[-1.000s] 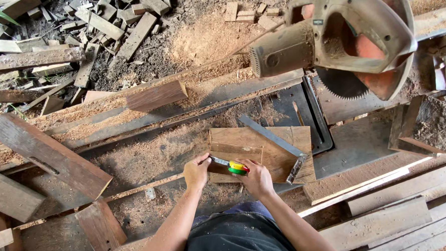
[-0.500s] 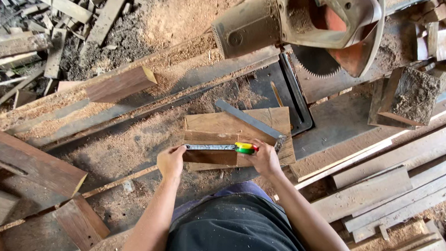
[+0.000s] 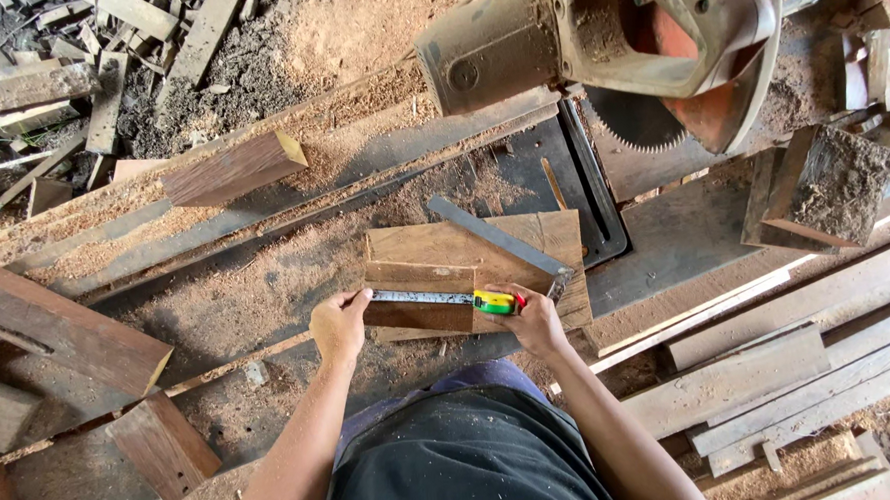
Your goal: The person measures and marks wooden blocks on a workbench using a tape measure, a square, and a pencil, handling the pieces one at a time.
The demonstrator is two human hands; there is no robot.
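Stretching tape measure (image 3: 437, 298) wider — wood block (image 3: 419, 299)

The person's two arms are bare from the elbows down to the fingers, with no sleeves, gloves, watch or rings in sight. The left hand (image 3: 340, 328) and the right hand (image 3: 534, 322) both show plain, uncovered knuckles and short fingers. Over the chest and belly hangs a black garment (image 3: 464, 459), smooth and dull, most likely a T-shirt, though the view from straight above makes the cut hard to judge. Just beyond its upper edge peeks a strip of blue-purple cloth (image 3: 451, 388), creased in soft folds. No markings or print show on either piece of clothing.
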